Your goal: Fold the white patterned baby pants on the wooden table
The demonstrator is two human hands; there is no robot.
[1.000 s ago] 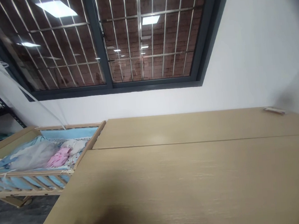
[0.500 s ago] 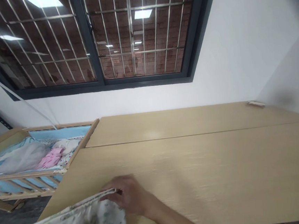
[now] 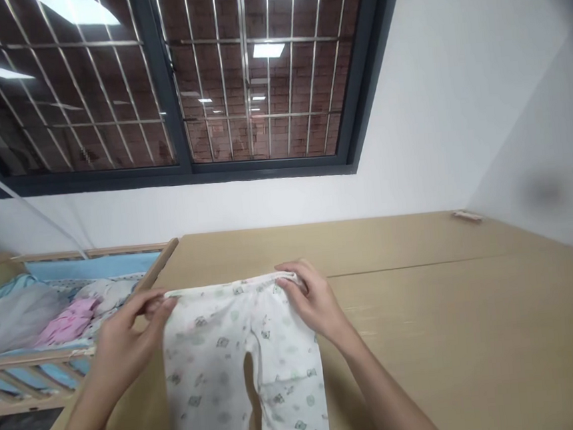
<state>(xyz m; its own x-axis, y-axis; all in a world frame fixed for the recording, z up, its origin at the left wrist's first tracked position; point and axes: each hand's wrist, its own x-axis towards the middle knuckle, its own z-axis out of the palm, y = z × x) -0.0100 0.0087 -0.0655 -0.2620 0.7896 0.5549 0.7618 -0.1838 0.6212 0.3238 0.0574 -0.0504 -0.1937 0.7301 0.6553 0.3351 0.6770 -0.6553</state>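
Note:
A pair of small white baby pants (image 3: 208,355) with a green and grey print hangs spread between my hands, its waistband stretched level at the top. My left hand (image 3: 131,335) pinches the left end of the waistband between thumb and fingers. At the right end, my right hand (image 3: 314,299) grips the waistband the same way. Both legs drop downward with a narrow gap between them, and their lower ends run out of view. Behind the pants lies the light wooden tabletop (image 3: 427,336).
A wooden crib (image 3: 43,360) stands at the left, with pink clothing (image 3: 70,321) and white and blue cloths inside. A small flat object (image 3: 467,216) lies at the table's back right. Above the white wall's lower part is a barred window (image 3: 262,170).
The pants have come up from the lower left and now hang spread out in front. My left hand has come into view and holds the waistband's other end.

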